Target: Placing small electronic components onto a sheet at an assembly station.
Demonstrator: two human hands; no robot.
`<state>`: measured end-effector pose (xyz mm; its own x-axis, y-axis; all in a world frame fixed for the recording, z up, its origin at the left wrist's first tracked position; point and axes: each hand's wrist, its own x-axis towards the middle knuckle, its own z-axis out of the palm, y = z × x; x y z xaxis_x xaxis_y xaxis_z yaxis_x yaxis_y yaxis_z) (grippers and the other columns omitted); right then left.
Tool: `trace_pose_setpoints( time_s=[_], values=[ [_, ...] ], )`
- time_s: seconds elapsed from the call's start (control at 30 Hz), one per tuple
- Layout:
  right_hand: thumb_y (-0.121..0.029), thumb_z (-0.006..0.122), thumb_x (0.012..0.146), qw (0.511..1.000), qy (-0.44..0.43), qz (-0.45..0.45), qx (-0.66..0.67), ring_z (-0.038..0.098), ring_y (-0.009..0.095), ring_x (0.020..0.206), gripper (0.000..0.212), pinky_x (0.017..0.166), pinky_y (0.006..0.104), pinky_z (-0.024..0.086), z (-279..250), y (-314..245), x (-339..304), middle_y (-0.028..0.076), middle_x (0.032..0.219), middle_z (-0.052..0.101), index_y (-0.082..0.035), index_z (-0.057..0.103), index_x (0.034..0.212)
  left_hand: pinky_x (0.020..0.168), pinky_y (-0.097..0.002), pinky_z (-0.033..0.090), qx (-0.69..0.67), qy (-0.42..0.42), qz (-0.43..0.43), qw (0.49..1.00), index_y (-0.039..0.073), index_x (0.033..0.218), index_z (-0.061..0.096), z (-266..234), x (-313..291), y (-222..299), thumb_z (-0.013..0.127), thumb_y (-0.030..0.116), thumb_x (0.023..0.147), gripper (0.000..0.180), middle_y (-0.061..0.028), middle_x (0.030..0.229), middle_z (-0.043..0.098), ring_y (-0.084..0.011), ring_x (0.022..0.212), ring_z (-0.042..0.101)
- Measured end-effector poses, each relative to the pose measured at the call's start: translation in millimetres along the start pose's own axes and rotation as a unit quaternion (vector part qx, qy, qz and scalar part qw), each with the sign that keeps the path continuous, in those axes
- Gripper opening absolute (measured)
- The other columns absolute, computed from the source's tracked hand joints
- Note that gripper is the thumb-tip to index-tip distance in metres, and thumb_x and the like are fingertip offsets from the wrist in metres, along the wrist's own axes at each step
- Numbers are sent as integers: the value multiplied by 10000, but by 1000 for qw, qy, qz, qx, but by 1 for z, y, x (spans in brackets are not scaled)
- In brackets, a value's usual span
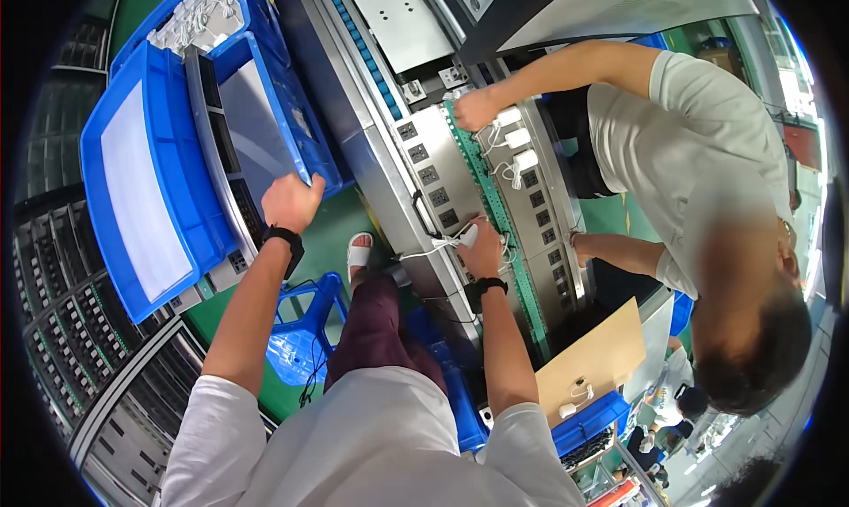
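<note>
My left hand (293, 203) is closed round the near rim of a blue plastic bin (296, 122), with the thumb on top of its edge. A smooth pale surface shows inside that bin. Over the metal socket bench, my right hand (483, 249) grips a small white power adapter (469, 235). Its white cable (423, 255) trails left past the bench edge, and part of the adapter is hidden by my fingers. Beneath the hand runs a green perforated strip (495, 208) between two rows of black sockets (429, 175).
Across the bench a co-worker (690, 126) reaches one hand (476, 109) to white adapters (518, 138) plugged in there. Another blue bin (164, 241) stands at left, and a bin of white adapters (199, 16) behind it. A blue stool (305, 334) stands near my leg; cardboard (597, 352) lies at right.
</note>
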<state>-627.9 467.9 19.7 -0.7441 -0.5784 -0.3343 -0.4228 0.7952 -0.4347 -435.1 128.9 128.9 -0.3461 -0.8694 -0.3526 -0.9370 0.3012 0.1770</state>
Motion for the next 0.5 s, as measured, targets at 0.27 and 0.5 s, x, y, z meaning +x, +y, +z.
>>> trace_pose_setpoints(
  time_s=[0.27,0.5],
  values=[
    [-221,809,664,996,16,-20,-84,487,372,1238,636,1007,495,418,4,-10,-4,149,1363,526,-65,527,1212,774,-488,549,3,-4,-3,1000,17,842,735,-2,-2,0,552,469,820,488,-248,832,695,-430,825,682],
    [-225,795,684,999,50,-4,14,438,350,1327,606,1046,504,383,14,7,-6,130,1483,447,-92,539,1218,750,-502,535,-4,6,7,1000,9,841,726,-1,1,1,545,467,835,493,-253,822,685,-438,811,668]
  ],
)
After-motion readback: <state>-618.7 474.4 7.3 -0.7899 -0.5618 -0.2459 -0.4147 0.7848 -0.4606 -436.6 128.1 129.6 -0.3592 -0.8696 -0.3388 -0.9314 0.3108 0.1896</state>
